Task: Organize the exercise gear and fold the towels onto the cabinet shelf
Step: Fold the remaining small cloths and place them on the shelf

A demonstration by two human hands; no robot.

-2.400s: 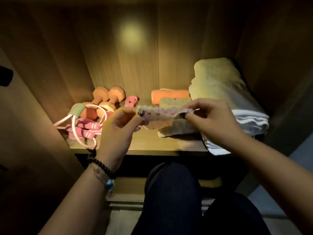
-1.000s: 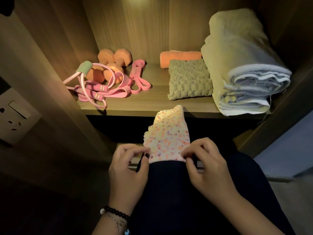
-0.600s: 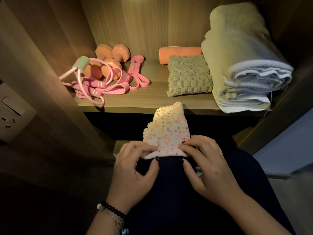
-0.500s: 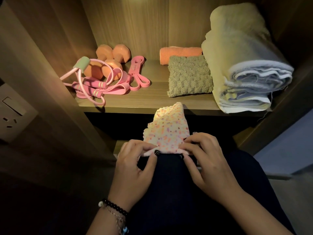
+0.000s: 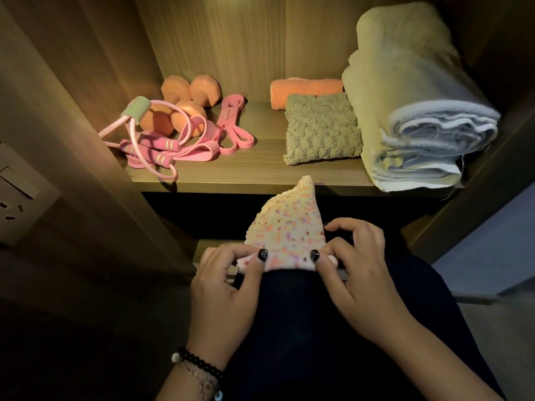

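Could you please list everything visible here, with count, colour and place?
Dumbbells: two, orange, shelf back left.
Jump rope: one, pink, in front of the dumbbells.
Bands: pink, count unclear, beside the rope.
Orange towel: one, shelf back centre.
Green towel: one, folded, shelf centre.
Big towel: one, pale green and white, shelf right.
Speckled towel: one, cream with dots, on lap.
Shelf: one, wood.
Socket: one, left wall.
Left hand, right hand: pinching the speckled towel.

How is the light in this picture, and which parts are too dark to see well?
Head view: warm light falls on the wooden cabinet shelf and orange dumbbells; the compartment beneath and the lower left corner are nearly black; wide-angle bending tilts the cabinet sides.
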